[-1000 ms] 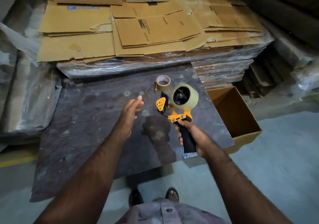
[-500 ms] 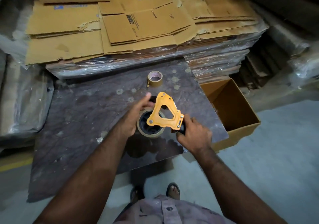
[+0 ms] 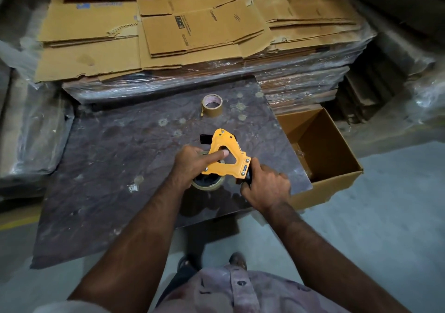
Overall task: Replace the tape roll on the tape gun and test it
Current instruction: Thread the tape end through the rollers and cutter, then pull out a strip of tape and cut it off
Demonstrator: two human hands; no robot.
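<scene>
The orange tape gun point(image 3: 227, 154) lies on its side over the dark board point(image 3: 115, 168), its flat orange plate facing up. My right hand point(image 3: 266, 186) is wrapped around its black handle. A clear tape roll point(image 3: 209, 184) sits on the gun's spool under the plate. My left hand point(image 3: 192, 162) grips that roll from the left, with the thumb lying across the plate's opening. A second, brown tape roll point(image 3: 212, 105) stands apart at the board's far edge with a loose end hanging.
Flattened cardboard boxes point(image 3: 197, 28) are stacked on plastic-wrapped piles behind the board. An open cardboard box point(image 3: 320, 153) sits on the floor at the board's right edge. Wrapped bundles point(image 3: 31, 129) lie to the left. My feet show below the board's near edge.
The tape gun went from upright in my right hand to lying sideways on the board. My left hand, free a second ago, closed on the clear roll and its thumb moved onto the plate.
</scene>
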